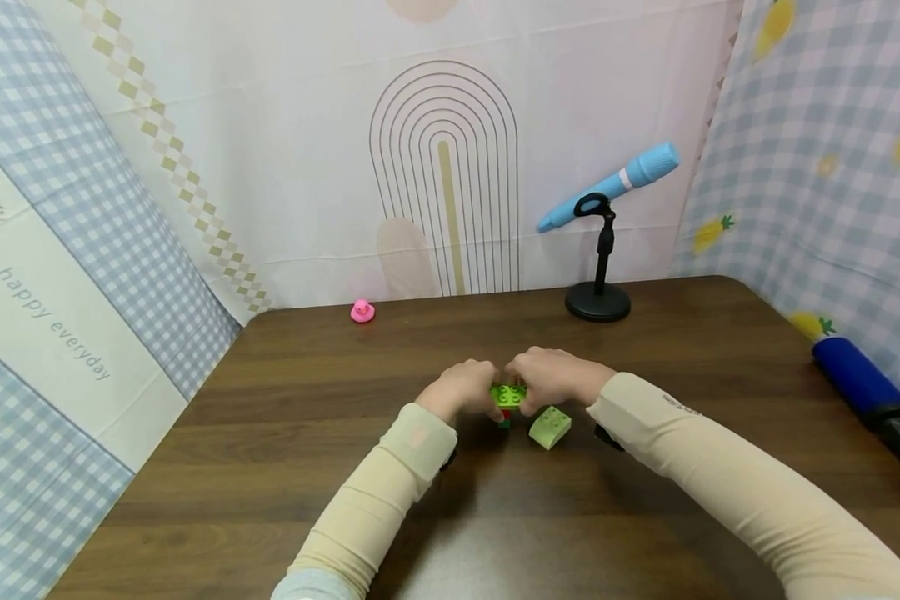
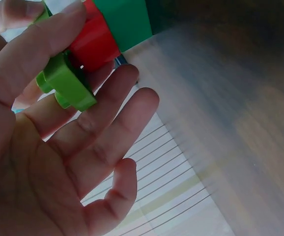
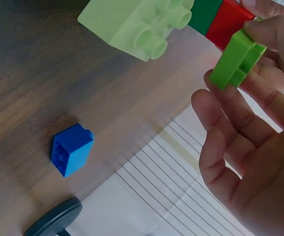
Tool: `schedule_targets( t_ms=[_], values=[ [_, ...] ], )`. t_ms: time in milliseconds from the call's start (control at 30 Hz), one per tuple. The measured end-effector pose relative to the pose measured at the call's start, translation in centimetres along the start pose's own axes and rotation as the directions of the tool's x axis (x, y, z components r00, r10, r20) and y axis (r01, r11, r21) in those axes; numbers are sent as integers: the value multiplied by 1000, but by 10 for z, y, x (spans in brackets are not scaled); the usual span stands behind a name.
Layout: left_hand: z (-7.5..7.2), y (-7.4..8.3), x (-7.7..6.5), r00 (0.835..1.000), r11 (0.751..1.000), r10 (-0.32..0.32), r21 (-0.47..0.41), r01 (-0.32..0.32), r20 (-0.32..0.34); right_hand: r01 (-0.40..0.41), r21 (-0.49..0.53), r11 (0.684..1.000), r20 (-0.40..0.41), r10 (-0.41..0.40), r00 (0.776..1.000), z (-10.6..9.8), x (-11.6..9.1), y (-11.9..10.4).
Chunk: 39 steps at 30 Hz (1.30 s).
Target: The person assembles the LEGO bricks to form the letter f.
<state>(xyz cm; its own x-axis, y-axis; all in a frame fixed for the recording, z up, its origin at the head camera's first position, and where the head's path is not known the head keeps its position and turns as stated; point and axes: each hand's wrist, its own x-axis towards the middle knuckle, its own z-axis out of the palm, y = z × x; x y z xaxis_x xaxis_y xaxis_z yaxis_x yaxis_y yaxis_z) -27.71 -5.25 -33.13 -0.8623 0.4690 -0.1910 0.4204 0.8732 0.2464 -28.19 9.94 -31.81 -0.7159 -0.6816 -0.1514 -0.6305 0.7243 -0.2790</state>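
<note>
The desk (image 1: pixel 307 475) has a dark brown wood-grain top with rounded far corners and fills the lower middle of the head view; a pale sheen lies on it at bottom centre. A white cloth (image 1: pixel 292 167) hangs behind it, printed with nested arch lines at upper centre and a diamond strip at upper left. Blue-and-white checked cloth (image 1: pixel 817 175) with yellow fruit prints covers the right side; a checked panel (image 1: pixel 52 308) at left carries the words "happy everyday".

At frame centre, the left hand (image 1: pixel 461 390) and right hand (image 1: pixel 555 375) grasp a bright green brick (image 1: pixel 508 396) between them, thumb and fingers pinching its two ends. A red brick (image 2: pixel 94 42) and a dark green brick (image 2: pixel 127 22) sit beneath it in one stack; whether the stack touches the desk cannot be told. The remaining fingers are spread loosely.

A pale green brick (image 1: pixel 551 427) rests just below the right hand. The right wrist view shows a blue brick (image 3: pixel 73 147) at lower left, on the desk.

Near the far edge stand a pink duck (image 1: pixel 362 312), left of centre, and a black stand (image 1: pixel 598 302), right of centre, bearing a blue microphone (image 1: pixel 645 168). A blue-and-black cylindrical object (image 1: pixel 862 379) lies at far right.
</note>
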Motion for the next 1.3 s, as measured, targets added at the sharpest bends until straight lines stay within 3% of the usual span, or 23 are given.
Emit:
schedule_targets(
  t_ms=[233,400,667,833,933,1067,1200,1300],
  values=[
    [0,-2,0,1000,1000,-12,8,12,-3,0,-76,997,3,0,1000,-1,3,-8],
    [-3,-4,-3,1000,1000,13,-13,-13,2,-4,-125,992,17,6,1000,-1,8,-13],
    [-6,-1,-3,1000,1000,25,-6,-25,-17,-37,-21,999,45,38,998,2,9,-8],
    [-6,5,-1,1000,1000,11,22,-10,-27,-22,30,999,91,20,996,-10,5,3],
    [-7,8,-1,1000,1000,0,26,0,-25,-81,45,996,93,76,993,-20,1,15],
    [-8,8,-1,999,999,-35,23,36,-26,-233,-3,972,33,233,972,-26,-4,35],
    [-8,8,-2,998,998,-60,24,61,-19,-351,-63,934,6,353,936,-17,-8,55],
    [-8,8,-3,997,997,-69,26,70,-17,-396,-63,916,-5,397,918,-6,-8,66]
  ],
)
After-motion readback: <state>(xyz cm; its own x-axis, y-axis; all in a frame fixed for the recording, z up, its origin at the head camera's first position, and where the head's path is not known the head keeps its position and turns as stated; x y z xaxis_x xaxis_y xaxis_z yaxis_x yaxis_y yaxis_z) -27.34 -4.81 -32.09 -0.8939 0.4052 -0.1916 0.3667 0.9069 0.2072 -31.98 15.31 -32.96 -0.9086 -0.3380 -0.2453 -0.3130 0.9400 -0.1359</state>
